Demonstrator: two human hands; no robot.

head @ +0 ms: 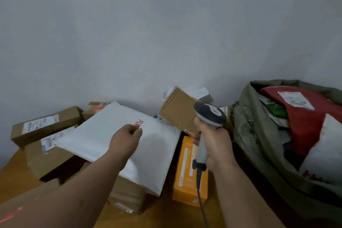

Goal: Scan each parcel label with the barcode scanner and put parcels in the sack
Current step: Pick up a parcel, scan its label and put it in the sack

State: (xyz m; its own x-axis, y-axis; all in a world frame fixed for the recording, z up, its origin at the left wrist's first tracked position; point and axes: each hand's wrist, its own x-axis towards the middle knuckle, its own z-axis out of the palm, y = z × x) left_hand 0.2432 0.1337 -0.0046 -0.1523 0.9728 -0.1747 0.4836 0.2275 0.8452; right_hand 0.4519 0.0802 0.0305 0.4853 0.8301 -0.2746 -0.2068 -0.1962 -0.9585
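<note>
My right hand point(212, 144) grips the grey barcode scanner point(209, 116) by its handle, head up, with its cable hanging down. My left hand point(127, 137) is above the middle of a white padded mailer point(103, 135), fingers curled with the thumb against them; nothing shows between them. The mailer lies tilted on top of cardboard parcels and bears red print beside my fingertips. At the right, the olive green sack point(259, 135) stands open and holds a red parcel point(305, 122) with a white label, a white bag and other packets.
Several brown cardboard boxes point(44, 124) with white labels lie at the left on the wooden table point(14, 172). An orange box point(187, 172) lies between my arms. A cardboard box point(177, 111) leans on the grey wall behind the scanner. A red scanner light falls on the near-left box point(13, 213).
</note>
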